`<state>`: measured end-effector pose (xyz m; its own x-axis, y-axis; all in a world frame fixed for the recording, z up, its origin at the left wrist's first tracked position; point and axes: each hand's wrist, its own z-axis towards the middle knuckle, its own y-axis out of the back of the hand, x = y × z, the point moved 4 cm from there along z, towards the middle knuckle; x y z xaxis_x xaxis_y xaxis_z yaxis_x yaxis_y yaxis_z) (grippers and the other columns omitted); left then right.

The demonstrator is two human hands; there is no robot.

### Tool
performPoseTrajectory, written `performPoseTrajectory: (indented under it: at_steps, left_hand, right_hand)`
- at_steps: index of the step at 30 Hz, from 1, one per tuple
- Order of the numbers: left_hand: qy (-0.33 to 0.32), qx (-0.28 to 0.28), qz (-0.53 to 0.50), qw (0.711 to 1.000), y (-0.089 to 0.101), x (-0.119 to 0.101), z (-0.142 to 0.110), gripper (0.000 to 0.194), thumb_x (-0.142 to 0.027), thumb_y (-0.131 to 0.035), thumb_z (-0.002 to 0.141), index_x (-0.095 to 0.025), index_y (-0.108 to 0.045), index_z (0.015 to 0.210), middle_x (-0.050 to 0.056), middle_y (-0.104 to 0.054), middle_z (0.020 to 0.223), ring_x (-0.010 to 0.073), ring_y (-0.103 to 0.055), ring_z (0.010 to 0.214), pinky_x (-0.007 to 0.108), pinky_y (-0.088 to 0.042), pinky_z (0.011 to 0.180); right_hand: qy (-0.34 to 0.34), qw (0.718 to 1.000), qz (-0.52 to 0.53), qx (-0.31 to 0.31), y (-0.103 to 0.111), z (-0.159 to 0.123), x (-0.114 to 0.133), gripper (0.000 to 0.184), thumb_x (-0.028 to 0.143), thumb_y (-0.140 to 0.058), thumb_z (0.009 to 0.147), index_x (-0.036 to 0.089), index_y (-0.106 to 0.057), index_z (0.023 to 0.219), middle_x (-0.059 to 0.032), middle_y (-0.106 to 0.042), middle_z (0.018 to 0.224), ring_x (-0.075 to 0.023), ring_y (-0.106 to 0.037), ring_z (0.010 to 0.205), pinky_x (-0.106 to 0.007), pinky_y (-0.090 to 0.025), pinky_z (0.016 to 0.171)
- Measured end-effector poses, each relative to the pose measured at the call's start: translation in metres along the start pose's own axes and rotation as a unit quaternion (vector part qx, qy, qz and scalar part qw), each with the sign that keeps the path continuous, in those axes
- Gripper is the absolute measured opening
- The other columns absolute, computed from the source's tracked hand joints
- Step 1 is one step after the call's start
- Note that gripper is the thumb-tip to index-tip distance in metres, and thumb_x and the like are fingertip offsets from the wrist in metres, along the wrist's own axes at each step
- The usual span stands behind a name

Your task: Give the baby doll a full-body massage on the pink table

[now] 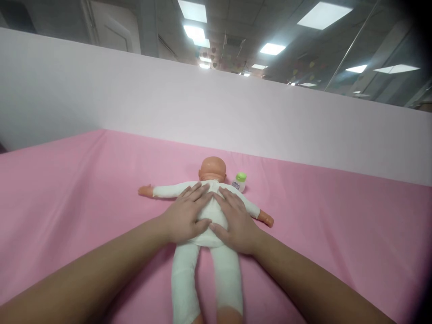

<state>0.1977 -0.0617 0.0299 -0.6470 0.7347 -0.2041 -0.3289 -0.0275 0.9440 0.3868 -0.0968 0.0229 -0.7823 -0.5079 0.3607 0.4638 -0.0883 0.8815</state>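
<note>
A baby doll (212, 236) with a white cloth body lies face down, its bald head away from me and its arms spread to both sides. My left hand (185, 216) rests flat on the left side of the doll's back, fingers stretched toward its shoulders. On the right side of the back lies my right hand (238, 220), also flat with fingers extended. The two thumbs point inward, close to each other over the lower back. Beside the doll's head and right shoulder stands a small clear bottle (239, 181) with a green cap.
A pink sheet (101, 189) covers the surface under the doll, with some creases. Behind it rises a plain white wall or panel (189, 108). Above that, glass shows lit ceiling panels (272, 48), and a pale door (116, 27) stands at the upper left.
</note>
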Motion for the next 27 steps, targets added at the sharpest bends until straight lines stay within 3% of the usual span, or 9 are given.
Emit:
performPoseTrajectory:
  at_steps: [2,5,7,10,12,17,19,23,27]
  left_hand:
    - [0.002,0.016,-0.007,1.0,-0.003,0.002,0.001,0.078,-0.05,-0.054,0.098,-0.022,-0.027,0.165,0.014,-0.015,0.173,0.0403,-0.012,0.159,0.064,-0.018,0.125]
    - [0.002,0.025,-0.013,1.0,-0.003,0.002,0.003,0.074,-0.048,-0.055,0.097,-0.023,-0.033,0.163,0.014,-0.027,0.17,0.0387,-0.02,0.158,0.062,-0.019,0.126]
    - [0.0,0.02,-0.01,1.0,-0.001,0.0,0.003,0.073,-0.046,-0.058,0.095,-0.025,-0.035,0.161,0.013,-0.028,0.17,0.0394,-0.02,0.158,0.064,-0.015,0.126]
    - [0.01,0.021,-0.007,1.0,0.002,0.0,0.004,0.074,-0.044,-0.063,0.091,-0.027,-0.038,0.159,0.014,-0.016,0.173,0.0432,-0.009,0.159,0.07,-0.01,0.124]
    - [0.014,0.03,-0.013,0.999,0.001,0.002,0.006,0.075,-0.046,-0.064,0.089,-0.026,-0.04,0.157,0.016,-0.015,0.173,0.0436,-0.008,0.159,0.069,-0.013,0.123]
    - [0.005,0.022,-0.007,1.0,0.002,0.007,0.013,0.075,-0.056,-0.066,0.087,-0.028,-0.045,0.154,0.017,-0.037,0.165,0.039,-0.029,0.155,0.069,-0.01,0.124]
    - [0.015,0.017,0.0,1.0,0.003,0.009,0.015,0.083,-0.059,-0.066,0.085,-0.029,-0.039,0.158,0.017,-0.028,0.169,0.0418,-0.022,0.157,0.071,-0.004,0.123]
    - [0.05,0.066,-0.027,0.996,-0.002,0.014,0.018,0.106,-0.064,-0.063,0.086,-0.026,-0.009,0.168,0.016,0.002,0.174,0.0449,0.002,0.159,0.072,0.0,0.121]
    - [0.079,0.103,-0.064,0.989,-0.006,0.018,0.021,0.111,-0.067,-0.062,0.084,-0.023,-0.004,0.168,0.017,-0.001,0.174,0.0412,-0.001,0.16,0.069,-0.001,0.123]
  right_hand:
    - [-0.001,1.0,0.012,0.013,-0.002,0.001,-0.002,0.083,0.064,-0.052,0.097,0.021,-0.029,0.163,-0.0134,-0.025,0.171,-0.0356,-0.02,0.158,-0.062,-0.021,0.127]
    - [-0.009,0.999,0.038,0.025,-0.003,0.003,-0.007,0.082,0.067,-0.055,0.095,0.023,-0.033,0.161,-0.0131,-0.037,0.166,-0.0347,-0.03,0.154,-0.059,-0.028,0.125]
    - [-0.012,0.999,0.038,0.021,-0.002,0.003,-0.008,0.082,0.067,-0.056,0.094,0.024,-0.034,0.161,-0.0129,-0.034,0.167,-0.0351,-0.026,0.156,-0.059,-0.026,0.125]
    - [-0.008,0.999,0.033,0.027,0.0,0.004,-0.007,0.083,0.068,-0.056,0.094,0.023,-0.035,0.161,-0.0129,-0.019,0.173,-0.0361,-0.012,0.16,-0.061,-0.019,0.126]
    - [-0.006,0.998,0.048,0.039,0.001,0.005,-0.006,0.083,0.068,-0.056,0.094,0.023,-0.035,0.16,-0.0129,-0.018,0.173,-0.0359,-0.013,0.16,-0.062,-0.018,0.126]
    - [-0.022,0.994,0.097,0.041,0.002,0.008,-0.012,0.085,0.068,-0.063,0.09,0.023,-0.041,0.158,-0.0139,-0.031,0.169,-0.0366,-0.025,0.157,-0.06,-0.023,0.125]
    - [-0.031,0.994,0.104,0.029,0.0,0.008,-0.014,0.087,0.068,-0.065,0.089,0.025,-0.038,0.159,-0.0126,-0.025,0.171,-0.0361,-0.02,0.158,-0.06,-0.021,0.126]
    - [-0.061,0.99,0.126,-0.017,-0.006,0.012,-0.021,0.098,0.064,-0.062,0.093,0.025,-0.012,0.167,-0.0127,-0.016,0.174,-0.0339,-0.013,0.161,-0.061,-0.016,0.127]
    - [-0.063,0.989,0.135,0.015,-0.013,0.019,-0.027,0.093,0.068,-0.057,0.094,0.023,-0.019,0.166,-0.0143,-0.024,0.171,-0.0366,-0.021,0.158,-0.062,-0.02,0.126]
